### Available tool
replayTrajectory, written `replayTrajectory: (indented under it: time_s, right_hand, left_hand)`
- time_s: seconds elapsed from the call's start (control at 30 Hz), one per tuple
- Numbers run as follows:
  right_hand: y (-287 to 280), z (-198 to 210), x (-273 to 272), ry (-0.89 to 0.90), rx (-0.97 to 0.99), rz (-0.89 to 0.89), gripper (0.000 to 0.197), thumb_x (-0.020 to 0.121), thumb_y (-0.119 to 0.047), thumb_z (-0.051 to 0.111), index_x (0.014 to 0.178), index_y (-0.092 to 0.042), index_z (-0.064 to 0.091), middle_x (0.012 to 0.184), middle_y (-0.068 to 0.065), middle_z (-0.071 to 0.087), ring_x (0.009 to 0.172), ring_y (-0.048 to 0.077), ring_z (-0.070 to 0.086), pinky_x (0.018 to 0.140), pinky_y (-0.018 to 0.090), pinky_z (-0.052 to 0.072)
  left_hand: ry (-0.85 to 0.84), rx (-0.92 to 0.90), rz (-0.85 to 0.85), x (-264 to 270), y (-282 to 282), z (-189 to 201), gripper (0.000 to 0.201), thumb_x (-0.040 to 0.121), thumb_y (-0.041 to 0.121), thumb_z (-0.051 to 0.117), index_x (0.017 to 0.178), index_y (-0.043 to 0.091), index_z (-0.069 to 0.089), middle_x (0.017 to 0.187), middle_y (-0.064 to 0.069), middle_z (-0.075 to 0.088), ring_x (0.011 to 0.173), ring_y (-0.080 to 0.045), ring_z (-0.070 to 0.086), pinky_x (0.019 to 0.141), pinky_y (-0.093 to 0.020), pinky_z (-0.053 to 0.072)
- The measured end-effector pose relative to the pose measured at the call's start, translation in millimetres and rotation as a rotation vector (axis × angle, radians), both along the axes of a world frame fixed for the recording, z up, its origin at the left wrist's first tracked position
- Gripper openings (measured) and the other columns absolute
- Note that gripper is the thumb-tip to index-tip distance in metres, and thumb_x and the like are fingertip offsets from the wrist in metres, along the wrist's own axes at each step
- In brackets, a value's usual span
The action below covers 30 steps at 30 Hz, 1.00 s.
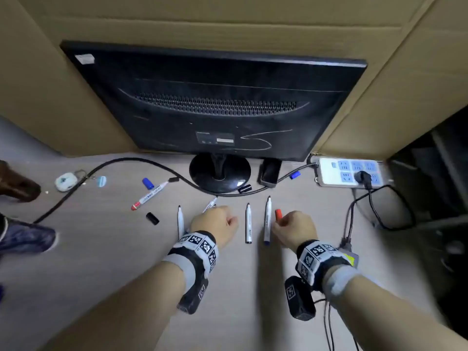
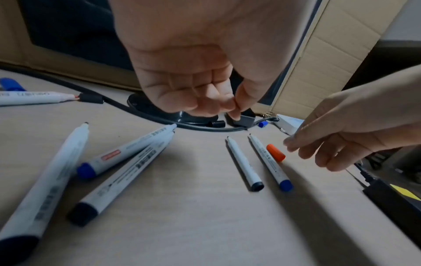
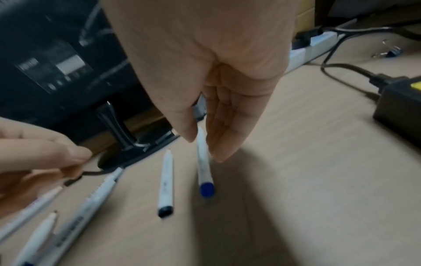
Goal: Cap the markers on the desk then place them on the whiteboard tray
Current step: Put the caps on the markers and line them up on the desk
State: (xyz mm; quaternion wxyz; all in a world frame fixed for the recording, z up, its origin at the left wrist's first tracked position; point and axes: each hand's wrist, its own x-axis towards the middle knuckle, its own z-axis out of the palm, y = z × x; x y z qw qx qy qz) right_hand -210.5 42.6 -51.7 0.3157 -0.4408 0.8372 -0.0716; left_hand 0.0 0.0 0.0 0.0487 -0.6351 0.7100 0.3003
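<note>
Several uncapped white markers lie on the desk. Two lie between my hands: a black-ended marker and a blue-ended marker. An orange cap lies just right of them. My right hand hovers by that cap with straight fingers, a small gap short of it in the left wrist view. My left hand hangs curled over two crossed markers and holds nothing. A red-ended marker, blue caps and black caps lie further off. No whiteboard tray is in view.
A black monitor on a round base stands at the back, with a black cable running across the desk. A power strip and a black adapter sit on the right. Cardboard walls enclose the desk.
</note>
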Motion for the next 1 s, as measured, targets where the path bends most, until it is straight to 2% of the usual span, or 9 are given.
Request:
replayTrajectory:
  time_s: [0.13, 0.23, 0.4, 0.53, 0.67, 0.73, 0.87, 0.93, 1.0]
  right_hand:
    - [0.8, -5.6, 3.2, -0.02, 0.076, -0.006, 0.041, 0.072, -0.05, 0.068, 0.064, -0.01, 0.067, 0.06, 0.004, 0.068, 0.057, 0.021, 0.067, 0.056, 0.028, 0.054]
    - [0.4, -12.8, 3.7, -0.048, 0.095, -0.008, 0.039, 0.071, -0.05, 0.071, 0.062, -0.012, 0.07, 0.059, 0.002, 0.069, 0.06, 0.021, 0.069, 0.06, 0.028, 0.056]
    - [-3.1, -5.6, 6.7, -0.256, 0.174, -0.072, 0.02, 0.071, -0.024, 0.071, 0.06, -0.009, 0.075, 0.054, 0.002, 0.073, 0.047, 0.022, 0.071, 0.056, 0.035, 0.064]
    - [5.4, 3.4, 5.1, -0.434, 0.151, -0.113, 0.012, 0.075, -0.01, 0.074, 0.068, -0.001, 0.072, 0.064, 0.008, 0.075, 0.059, 0.027, 0.075, 0.06, 0.037, 0.066]
    - [11.9, 16.7, 4.3, -0.724, 0.08, -0.067, 0.013, 0.085, 0.005, 0.069, 0.08, -0.006, 0.064, 0.069, 0.006, 0.066, 0.058, 0.015, 0.069, 0.065, 0.03, 0.062]
    - [10.1, 21.8, 5.4, -0.819, 0.073, -0.026, 0.01, 0.087, 0.006, 0.07, 0.085, -0.004, 0.068, 0.072, 0.005, 0.064, 0.066, 0.015, 0.069, 0.071, 0.029, 0.063]
    - [3.6, 26.2, 4.1, -0.875, 0.057, 0.026, 0.008, 0.088, -0.003, 0.075, 0.094, 0.003, 0.074, 0.08, 0.013, 0.07, 0.078, 0.02, 0.069, 0.08, 0.034, 0.064]
    - [-1.6, 28.6, 0.1, -0.857, 0.056, 0.06, 0.017, 0.088, -0.013, 0.079, 0.096, 0.002, 0.075, 0.08, 0.011, 0.074, 0.075, 0.018, 0.071, 0.074, 0.03, 0.062]
    - [-11.5, 24.5, -10.5, -0.695, -0.057, 0.098, 0.008, 0.088, -0.016, 0.078, 0.091, -0.009, 0.077, 0.079, 0.0, 0.076, 0.069, 0.014, 0.069, 0.073, 0.029, 0.059]
  left_hand:
    - [0.006, 0.041, 0.036, 12.7, 0.3, -10.0, 0.025, 0.092, 0.034, 0.051, 0.077, 0.015, 0.053, 0.082, -0.003, 0.069, 0.082, -0.03, 0.065, 0.076, -0.038, 0.058]
    - [0.036, 0.082, 0.042, 19.1, -0.5, -15.2, 0.025, 0.093, 0.037, 0.053, 0.077, 0.018, 0.054, 0.083, 0.001, 0.07, 0.084, -0.026, 0.066, 0.077, -0.037, 0.058]
    - [0.09, 0.108, 0.032, 18.5, -1.1, -19.3, 0.026, 0.094, 0.039, 0.055, 0.075, 0.022, 0.054, 0.074, 0.007, 0.062, 0.081, -0.022, 0.065, 0.077, -0.038, 0.059]
    - [0.155, 0.171, 0.019, 16.2, -6.5, -24.3, 0.023, 0.092, 0.047, 0.055, 0.079, 0.029, 0.059, 0.071, 0.01, 0.063, 0.075, -0.018, 0.063, 0.077, -0.036, 0.059]
    - [0.443, 0.289, 0.011, -3.1, -12.3, -21.6, 0.029, 0.091, 0.052, 0.062, 0.111, 0.033, 0.071, 0.105, 0.009, 0.071, 0.082, -0.008, 0.067, 0.077, -0.026, 0.059]
    - [0.55, 0.306, 0.012, -15.1, -16.4, -15.6, 0.029, 0.09, 0.049, 0.068, 0.113, 0.031, 0.072, 0.108, 0.008, 0.072, 0.074, -0.005, 0.066, 0.068, -0.019, 0.056]
    - [0.573, 0.226, 0.035, -21.2, -24.3, -18.5, 0.02, 0.081, 0.053, 0.068, 0.084, 0.033, 0.068, 0.074, 0.012, 0.066, 0.068, -0.01, 0.06, 0.079, -0.038, 0.058]
    - [0.557, 0.209, 0.068, -22.1, -28.5, -20.0, 0.02, 0.089, 0.045, 0.066, 0.086, 0.025, 0.066, 0.071, 0.008, 0.066, 0.068, -0.015, 0.061, 0.082, -0.039, 0.058]
    - [0.557, 0.215, 0.12, -21.5, -33.2, -20.5, 0.021, 0.097, 0.035, 0.06, 0.091, 0.015, 0.064, 0.076, 0.002, 0.07, 0.068, -0.016, 0.064, 0.083, -0.04, 0.058]
